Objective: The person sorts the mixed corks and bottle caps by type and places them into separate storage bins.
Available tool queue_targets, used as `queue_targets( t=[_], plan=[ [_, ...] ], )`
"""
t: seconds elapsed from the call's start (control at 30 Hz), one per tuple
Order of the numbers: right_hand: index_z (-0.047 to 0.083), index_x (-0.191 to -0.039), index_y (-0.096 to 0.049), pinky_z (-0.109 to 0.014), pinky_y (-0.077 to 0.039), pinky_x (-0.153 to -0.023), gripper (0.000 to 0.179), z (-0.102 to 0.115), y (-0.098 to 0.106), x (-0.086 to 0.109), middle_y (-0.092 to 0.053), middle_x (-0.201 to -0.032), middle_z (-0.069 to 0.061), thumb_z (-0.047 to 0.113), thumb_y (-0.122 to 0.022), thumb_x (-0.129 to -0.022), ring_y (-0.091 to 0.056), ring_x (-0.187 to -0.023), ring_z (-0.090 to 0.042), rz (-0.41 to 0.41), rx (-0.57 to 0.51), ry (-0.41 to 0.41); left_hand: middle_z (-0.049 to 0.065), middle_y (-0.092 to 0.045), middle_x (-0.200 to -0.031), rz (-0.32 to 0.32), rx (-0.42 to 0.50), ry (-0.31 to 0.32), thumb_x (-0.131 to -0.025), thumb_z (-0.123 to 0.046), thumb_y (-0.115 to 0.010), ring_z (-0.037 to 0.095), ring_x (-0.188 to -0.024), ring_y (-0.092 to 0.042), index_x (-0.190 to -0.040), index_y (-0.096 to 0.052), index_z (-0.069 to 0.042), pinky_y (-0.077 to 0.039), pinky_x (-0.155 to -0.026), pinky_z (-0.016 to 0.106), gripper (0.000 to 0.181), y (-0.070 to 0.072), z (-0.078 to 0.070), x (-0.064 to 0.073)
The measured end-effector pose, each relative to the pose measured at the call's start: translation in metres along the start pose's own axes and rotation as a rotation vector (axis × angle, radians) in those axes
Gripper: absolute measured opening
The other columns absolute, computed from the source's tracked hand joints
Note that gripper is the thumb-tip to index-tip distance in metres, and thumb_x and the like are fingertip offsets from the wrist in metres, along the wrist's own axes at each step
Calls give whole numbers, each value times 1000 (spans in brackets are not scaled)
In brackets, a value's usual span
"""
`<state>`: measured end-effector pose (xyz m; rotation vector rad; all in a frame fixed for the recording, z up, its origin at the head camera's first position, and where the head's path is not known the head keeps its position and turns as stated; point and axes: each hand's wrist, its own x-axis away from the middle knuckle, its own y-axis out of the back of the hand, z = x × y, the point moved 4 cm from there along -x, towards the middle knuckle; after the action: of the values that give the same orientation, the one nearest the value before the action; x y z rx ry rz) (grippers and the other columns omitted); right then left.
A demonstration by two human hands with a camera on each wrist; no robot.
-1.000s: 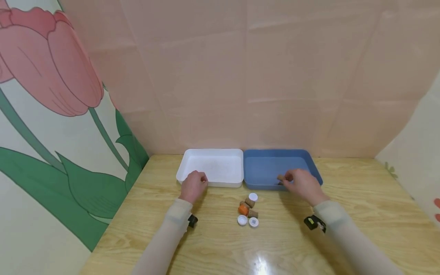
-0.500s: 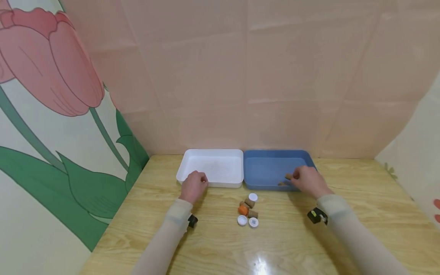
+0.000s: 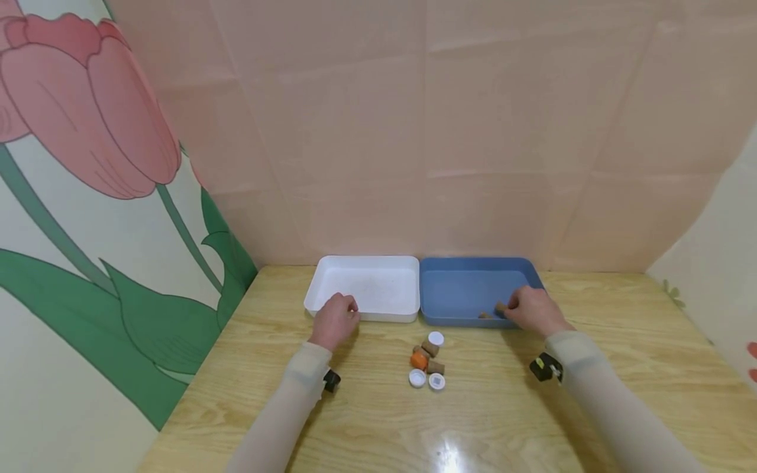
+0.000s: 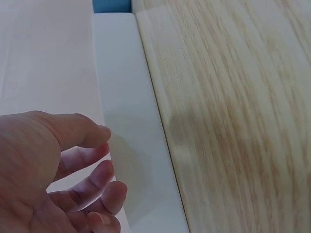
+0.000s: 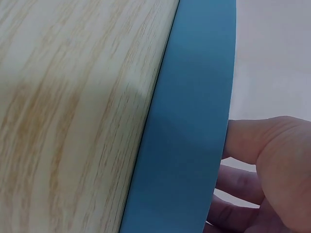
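Observation:
In the head view my right hand [image 3: 535, 311] reaches over the front wall of the blue tray [image 3: 473, 322] and pinches a cork [image 3: 501, 307] low inside it. Another cork [image 3: 485, 315] lies in the tray just left of the held one. In the right wrist view the tray wall [image 5: 187, 111] hides the fingertips. My left hand [image 3: 335, 320] hovers at the front rim of the white tray [image 3: 387, 317]. Its fingers [image 4: 92, 179] curl loosely with nothing between them, as the left wrist view shows.
In front of the trays, a small group on the wooden table [image 3: 367, 420] holds several corks [image 3: 435, 368], an orange piece [image 3: 419, 360] and white bottle caps, one cap [image 3: 435, 339] nearest the trays. The two trays stand side by side against a pink-covered wall [image 3: 414, 131].
My right hand has moved right inside the blue tray with its cork, then lowered it slightly, uncovering the other cork lying there. My left hand has stayed in place.

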<state>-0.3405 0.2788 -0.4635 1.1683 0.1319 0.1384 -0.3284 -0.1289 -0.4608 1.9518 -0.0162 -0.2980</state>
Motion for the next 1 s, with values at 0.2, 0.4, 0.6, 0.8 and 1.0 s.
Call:
queue_targets(
  t=[0.2,0.4,0.6,0.8,1.0],
  plan=[
    [-5,-100,-72,-48,-54,-73,28,0,-1,-2,-70,-99,-22,21,-68,-91,-65,-85,-33,70,-15,-32,2,-58,-84,-2,15,-11,-90,-14,-71,14,-72,-53,-90,-69,-9,-50,-66,32,5,-1,2,1],
    [-6,-103,-72,-47,-55,-70,28,-2,-2,-4,-70,-100,-23,20,-67,-93,-65,-86,-33,109,-14,-49,2,-57,-85,-8,23,-26,-89,-14,-70,15,-73,-54,-91,-68,-8,-51,-68,33,6,0,2,3],
    [-5,-103,-73,-47,-55,-70,33,-7,-5,-6,-70,-102,-24,25,-66,-94,-66,-86,-33,107,-8,-53,1,-57,-86,-14,26,-25,-91,-14,-69,15,-75,-54,-91,-68,-9,-51,-71,32,5,1,1,5],
    [-6,-103,-72,-48,-55,-71,36,-12,-9,-10,-69,-103,-25,28,-66,-94,-66,-87,-35,96,-10,-50,1,-60,-91,-20,50,-40,-92,-16,-69,15,-80,-58,-92,-69,-11,-53,-74,34,4,3,-7,8],
    [-3,-94,-73,-41,-51,-62,30,-8,-5,-2,-70,-88,-16,26,-65,-94,-61,-73,-25,48,-26,4,3,-62,-92,-11,104,-82,-91,-16,-70,17,-83,-59,-91,-69,-12,-52,-75,35,4,1,-22,16]
  ],
)
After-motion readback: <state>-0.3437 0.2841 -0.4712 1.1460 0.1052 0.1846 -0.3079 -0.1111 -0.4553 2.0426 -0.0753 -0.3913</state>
